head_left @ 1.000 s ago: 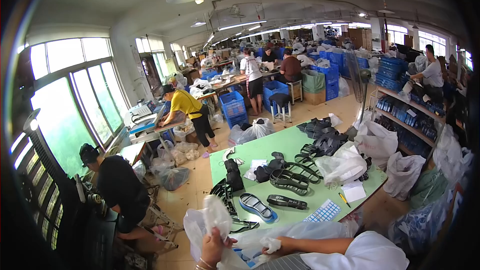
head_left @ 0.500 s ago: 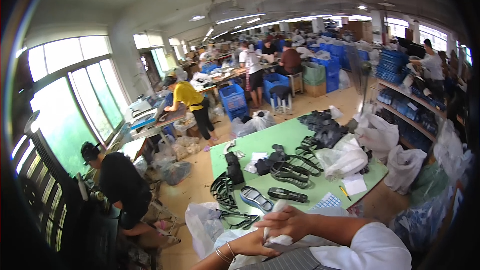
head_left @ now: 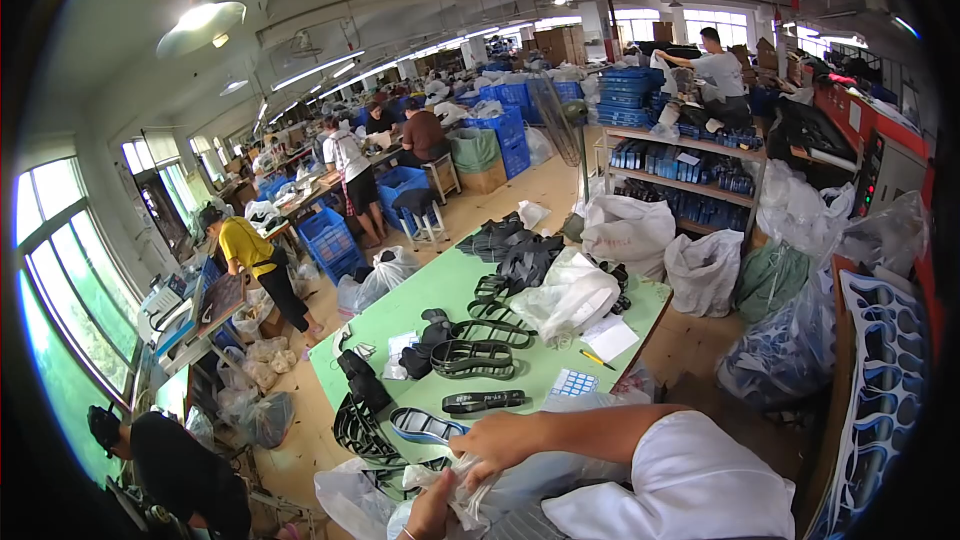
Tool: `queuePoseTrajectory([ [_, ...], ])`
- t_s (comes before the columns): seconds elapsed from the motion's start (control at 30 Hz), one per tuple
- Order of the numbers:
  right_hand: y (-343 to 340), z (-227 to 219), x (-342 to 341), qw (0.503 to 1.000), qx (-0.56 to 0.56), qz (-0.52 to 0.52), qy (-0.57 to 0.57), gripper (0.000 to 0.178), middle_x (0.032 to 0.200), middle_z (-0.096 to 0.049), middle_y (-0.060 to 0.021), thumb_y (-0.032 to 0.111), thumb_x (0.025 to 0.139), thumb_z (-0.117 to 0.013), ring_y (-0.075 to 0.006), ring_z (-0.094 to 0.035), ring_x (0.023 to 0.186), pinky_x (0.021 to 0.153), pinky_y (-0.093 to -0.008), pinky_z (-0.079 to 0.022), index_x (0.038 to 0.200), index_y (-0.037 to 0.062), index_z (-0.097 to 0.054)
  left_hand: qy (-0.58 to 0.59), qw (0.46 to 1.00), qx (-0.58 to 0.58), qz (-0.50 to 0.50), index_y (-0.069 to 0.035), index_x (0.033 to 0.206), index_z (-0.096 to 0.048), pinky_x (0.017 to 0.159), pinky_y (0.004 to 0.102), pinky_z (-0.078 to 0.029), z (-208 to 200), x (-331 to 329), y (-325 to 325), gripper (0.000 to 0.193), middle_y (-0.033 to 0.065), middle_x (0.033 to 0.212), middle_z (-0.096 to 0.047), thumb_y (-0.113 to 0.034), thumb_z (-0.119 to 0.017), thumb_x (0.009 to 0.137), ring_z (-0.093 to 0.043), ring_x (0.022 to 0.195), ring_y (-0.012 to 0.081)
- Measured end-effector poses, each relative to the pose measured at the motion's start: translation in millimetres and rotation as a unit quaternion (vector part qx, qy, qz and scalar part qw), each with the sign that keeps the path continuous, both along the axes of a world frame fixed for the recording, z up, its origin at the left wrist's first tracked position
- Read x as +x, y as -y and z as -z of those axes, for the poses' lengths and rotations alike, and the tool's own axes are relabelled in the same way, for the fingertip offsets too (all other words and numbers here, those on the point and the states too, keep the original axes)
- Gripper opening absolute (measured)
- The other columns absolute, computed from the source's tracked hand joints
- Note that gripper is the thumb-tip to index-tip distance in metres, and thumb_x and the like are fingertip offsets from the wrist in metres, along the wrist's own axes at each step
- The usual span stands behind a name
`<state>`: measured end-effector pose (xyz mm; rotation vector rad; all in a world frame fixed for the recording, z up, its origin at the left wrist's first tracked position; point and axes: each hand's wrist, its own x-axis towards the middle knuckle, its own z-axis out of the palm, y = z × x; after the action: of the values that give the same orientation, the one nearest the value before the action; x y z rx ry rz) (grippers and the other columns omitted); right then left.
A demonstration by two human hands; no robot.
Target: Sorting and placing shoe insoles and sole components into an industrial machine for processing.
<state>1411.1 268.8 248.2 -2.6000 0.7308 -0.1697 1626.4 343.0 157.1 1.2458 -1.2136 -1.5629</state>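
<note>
Low at the front edge of the green table, my right hand (head_left: 497, 443) is closed on a whitish plastic bag (head_left: 468, 508). Just below it, my left hand (head_left: 430, 512) also grips that bag; its lower part is cut off by the frame. A white-and-blue shoe sole (head_left: 425, 426) lies right beyond my right hand. Past it on the table are a black strip (head_left: 484, 401), black open-frame sole pieces (head_left: 472, 360) and a tangle of black strap-like parts (head_left: 362, 432). To the right lie a blue-and-white checked sheet (head_left: 573, 383), a yellow pen (head_left: 597, 359) and white paper (head_left: 610, 338).
The green table (head_left: 385, 325) also bears black bundles (head_left: 528, 262) and a white bag (head_left: 568, 295). Stuffed sacks (head_left: 703, 270) and a shelf rack (head_left: 690, 165) stand right; blue-patterned sheets (head_left: 880, 390) lie near right. Co-workers (head_left: 185, 470) work at left and behind.
My view has swung right, so the table and room sit further left. Both hands stay on the whitish bag, now lower in the picture, with my left hand partly out of frame.
</note>
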Motion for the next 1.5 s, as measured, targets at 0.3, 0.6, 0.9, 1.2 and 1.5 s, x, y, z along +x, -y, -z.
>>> queuePoseTrajectory([
  [0.3, -14.4, -28.0, 18.2, 0.981, 0.054, 0.073, 0.171, 0.023, 0.086, -0.063, -0.0118, 0.023, 0.078, -0.062, -0.0321, -0.060, 0.087, 0.074, -0.0416, -0.045, 0.091, 0.0051, -0.057, -0.126, 0.973, 0.186, 0.044, -0.005, 0.136, -0.040, 0.082, 0.0238, -0.047, -6.7, 16.6, 19.3, 0.045, 0.0034, 0.120, -0.052, -0.028, -0.042, 0.098, -0.054, 0.100, 0.0107],
  [0.6, -61.4, -22.5, 91.6, 0.979, -0.159, 0.025, 0.122, 0.014, 0.084, -0.056, -0.0107, 0.017, 0.075, -0.056, -0.0258, -0.058, 0.086, 0.068, -0.0439, -0.048, 0.078, 0.0038, -0.053, -0.264, 0.912, 0.192, 0.246, -0.004, 0.108, -0.056, 0.068, 0.0281, -0.050, -47.5, 19.9, 23.8, 0.025, 0.0068, 0.094, -0.060, -0.021, -0.054, 0.090, -0.058, 0.081, 0.0175],
  [0.9, -42.3, -8.0, 61.5, 0.949, 0.007, -0.201, 0.244, 0.024, 0.095, -0.055, -0.0134, 0.014, 0.079, -0.061, -0.0314, -0.056, 0.092, 0.078, -0.0421, -0.046, 0.099, 0.0041, -0.054, 0.012, 0.977, 0.020, 0.212, -0.004, 0.106, -0.057, 0.065, 0.0301, -0.050, -44.3, 40.6, -8.6, 0.027, 0.0073, 0.091, -0.060, -0.018, -0.059, 0.084, -0.058, 0.078, 0.0199],
  [1.2, -2.8, 63.6, 68.7, 0.895, 0.392, -0.065, 0.200, 0.065, 0.105, -0.061, -0.0092, 0.059, 0.092, -0.036, -0.0147, -0.057, 0.095, 0.082, -0.0311, -0.046, 0.118, 0.0015, -0.052, 0.295, 0.891, -0.320, 0.130, 0.000, 0.102, -0.054, 0.071, 0.0392, -0.048, -60.4, 22.7, -19.4, 0.030, 0.0198, 0.087, -0.061, -0.013, -0.060, 0.076, -0.060, 0.082, 0.0352],
  [1.5, -11.5, 81.7, 71.0, 0.600, 0.735, 0.030, 0.313, 0.046, 0.092, -0.065, -0.0016, 0.050, 0.092, -0.047, -0.0090, -0.060, 0.079, 0.068, -0.0260, -0.048, 0.111, 0.0093, -0.057, 0.371, 0.768, -0.517, -0.075, -0.006, 0.102, -0.052, 0.086, 0.0491, -0.037, -43.9, 9.7, -15.1, 0.035, 0.0167, 0.104, -0.056, -0.015, -0.068, 0.072, -0.051, 0.094, 0.0391],
])
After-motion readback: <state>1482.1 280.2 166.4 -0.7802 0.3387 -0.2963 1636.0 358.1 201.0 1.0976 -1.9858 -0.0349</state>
